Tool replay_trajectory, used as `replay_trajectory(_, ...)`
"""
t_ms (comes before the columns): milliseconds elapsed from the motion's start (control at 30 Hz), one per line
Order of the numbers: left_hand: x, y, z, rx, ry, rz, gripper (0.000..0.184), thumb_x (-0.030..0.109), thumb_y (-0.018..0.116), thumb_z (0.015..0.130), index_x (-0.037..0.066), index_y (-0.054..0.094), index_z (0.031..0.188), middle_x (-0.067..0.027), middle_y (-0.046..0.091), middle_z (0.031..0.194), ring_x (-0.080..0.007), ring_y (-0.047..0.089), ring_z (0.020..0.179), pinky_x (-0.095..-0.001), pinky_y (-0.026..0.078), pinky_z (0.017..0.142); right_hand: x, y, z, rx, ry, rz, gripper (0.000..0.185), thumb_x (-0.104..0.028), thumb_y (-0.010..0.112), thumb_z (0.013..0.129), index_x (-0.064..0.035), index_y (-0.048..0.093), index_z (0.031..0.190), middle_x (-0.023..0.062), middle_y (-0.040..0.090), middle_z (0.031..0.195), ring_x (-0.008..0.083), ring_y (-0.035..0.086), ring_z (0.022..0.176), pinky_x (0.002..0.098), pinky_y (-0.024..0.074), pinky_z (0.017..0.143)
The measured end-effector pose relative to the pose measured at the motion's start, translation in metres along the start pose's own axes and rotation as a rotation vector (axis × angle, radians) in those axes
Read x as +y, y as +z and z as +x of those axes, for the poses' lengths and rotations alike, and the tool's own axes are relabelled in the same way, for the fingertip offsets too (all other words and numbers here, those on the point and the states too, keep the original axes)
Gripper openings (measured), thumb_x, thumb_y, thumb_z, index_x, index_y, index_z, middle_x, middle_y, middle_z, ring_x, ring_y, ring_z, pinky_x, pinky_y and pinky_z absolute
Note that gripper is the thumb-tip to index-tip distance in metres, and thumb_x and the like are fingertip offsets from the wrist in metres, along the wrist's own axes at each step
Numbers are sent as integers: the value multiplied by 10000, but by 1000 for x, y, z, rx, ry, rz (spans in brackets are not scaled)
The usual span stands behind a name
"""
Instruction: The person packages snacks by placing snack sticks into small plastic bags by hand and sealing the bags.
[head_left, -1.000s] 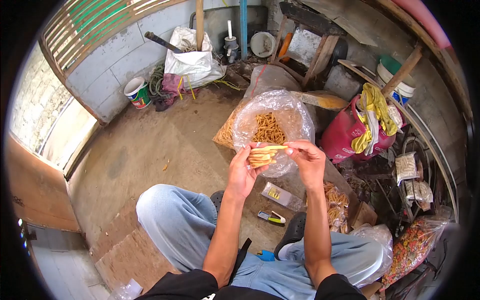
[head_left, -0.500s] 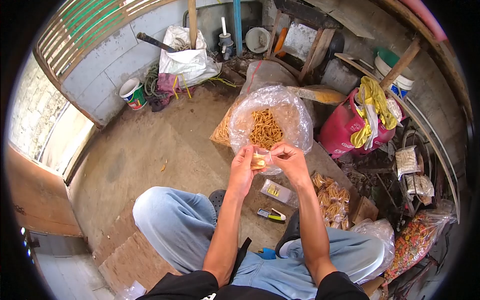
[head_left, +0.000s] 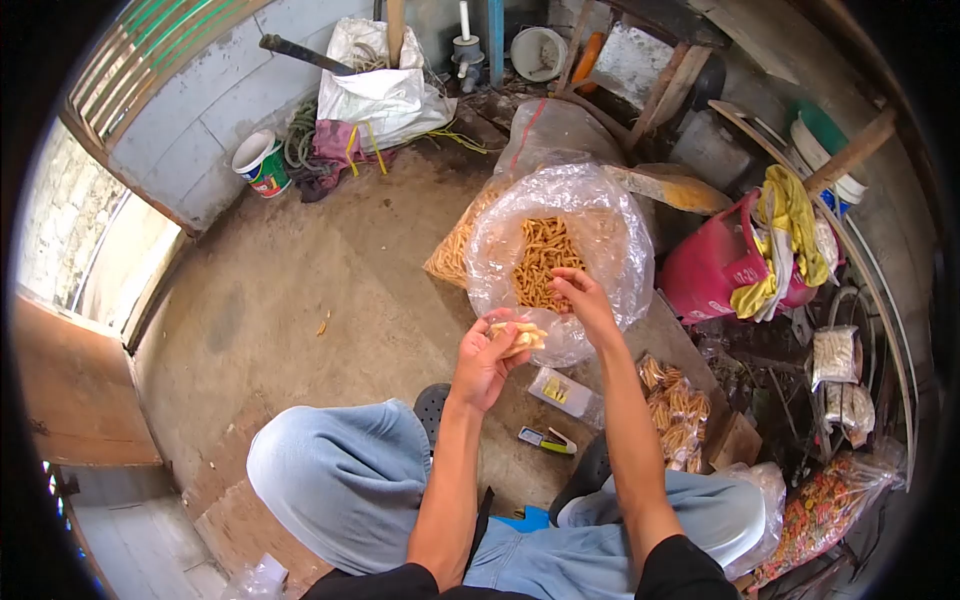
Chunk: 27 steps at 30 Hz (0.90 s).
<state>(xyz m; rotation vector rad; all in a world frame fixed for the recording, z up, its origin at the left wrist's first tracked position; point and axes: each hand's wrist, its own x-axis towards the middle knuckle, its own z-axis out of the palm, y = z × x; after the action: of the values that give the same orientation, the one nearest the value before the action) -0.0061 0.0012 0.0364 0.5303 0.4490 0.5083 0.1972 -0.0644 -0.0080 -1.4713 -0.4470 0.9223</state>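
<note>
My left hand (head_left: 487,362) is closed round a small clear plastic bag holding several pale yellow snack sticks (head_left: 518,338). It is just in front of a large clear plastic bag (head_left: 622,225) with its mouth rolled wide. Brown fried snack sticks (head_left: 546,250) fill the middle of that bag. Over their right edge is my right hand (head_left: 585,303), fingers bent towards the thumb; whatever lies between the fingertips is too small to make out. Below my hands are a pack of small clear bags (head_left: 566,392) and a green stapler (head_left: 548,440) on the floor.
Filled snack packets (head_left: 678,415) lie in a heap beside my right knee. A pink bin (head_left: 705,262) draped with yellow cloth stands at right. Behind the open bag leans another large sack (head_left: 560,130). A white bucket (head_left: 260,165) and white sack (head_left: 385,105) are by the wall.
My hands have come apart. The right one has left the small bag and moved over the fried sticks; the left keeps the small bag, slightly lower. The view has shifted a little.
</note>
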Motion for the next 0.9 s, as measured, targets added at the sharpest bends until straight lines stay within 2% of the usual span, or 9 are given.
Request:
replay_trajectory(67, 0, -3, 2, -10, -8, 13, 287, 102, 591, 900, 61, 469, 1155, -124, 636, 1063, -197, 673, 855, -278, 594, 659, 34, 0, 45, 53, -30, -152, 312, -203, 621, 871, -28, 605, 1129, 55, 656, 898, 157, 614, 810, 286, 491, 711)
replay_trajectory(133, 0, -8, 4, -12, -11, 19, 286, 98, 594, 897, 61, 471, 1153, -129, 639, 1059, -199, 674, 849, -279, 592, 650, 59, 0, 81, 134, -182, -640, 362, -195, 629, 839, -30, 604, 1161, 132, 674, 881, 220, 638, 802, 318, 498, 728)
replay_trajectory(233, 2, -9, 6, -17, -16, 42, 293, 90, 607, 887, 64, 477, 1148, -141, 645, 1051, -206, 674, 850, -286, 585, 623, 70, 14, 103, 244, -198, -698, 348, -190, 637, 807, -43, 630, 1122, 177, 668, 876, 265, 646, 790, 341, 496, 728)
replay_trajectory(433, 8, -13, 6, 10, -30, 66, 232, 143, 572, 908, 69, 504, 1117, -133, 647, 1047, -208, 674, 845, -308, 589, 631, 90, 17, 110, 317, -247, -611, 168, -141, 612, 827, -23, 696, 914, 135, 669, 747, 231, 637, 683, 333, 487, 672)
replay_trajectory(533, 10, -8, 5, 47, -20, 10, 201, 218, 510, 945, 78, 523, 1089, -114, 645, 1035, -205, 671, 846, -320, 594, 649, 66, 11, 79, 449, -5, -142, 184, -152, 649, 850, -9, 683, 961, 41, 651, 731, 106, 582, 650, 248, 460, 599)
replay_trajectory(567, 10, -5, 4, 67, 3, 0, 208, 245, 484, 956, 81, 528, 1076, -108, 640, 1029, -204, 667, 857, -326, 596, 657, 53, 8, 59, 452, -13, -151, 184, -152, 649, 850, -9, 683, 961, 41, 651, 731, 106, 582, 650, 248, 460, 599)
replay_trajectory(633, 10, 1, 2, 80, 26, -20, 224, 273, 459, 968, 85, 533, 1064, -102, 635, 1023, -202, 663, 868, -331, 599, 665, 33, 5, 20, 408, -102, 234, 157, -121, 638, 867, -23, 656, 988, 20, 644, 797, 81, 544, 635, 212, 437, 565)
replay_trajectory(767, 10, 14, -5, 17, 57, -46, 232, 290, 434, 979, 90, 531, 1046, -102, 624, 1015, -211, 655, 899, -348, 603, 688, -40, -6, -50, 336, -219, 266, 129, -94, 634, 868, -21, 646, 974, 27, 645, 804, 82, 543, 665, 213, 425, 584)
replay_trajectory(900, 14, 36, -26, -50, 39, -95, 237, 299, 431, 980, 102, 530, 1068, -110, 627, 1047, -221, 658, 912, -352, 609, 692, -114, -13, -113, 200, -448, 62, 87, -65, 655, 843, -7, 655, 908, 39, 656, 800, 68, 530, 644, 215, 411, 583)
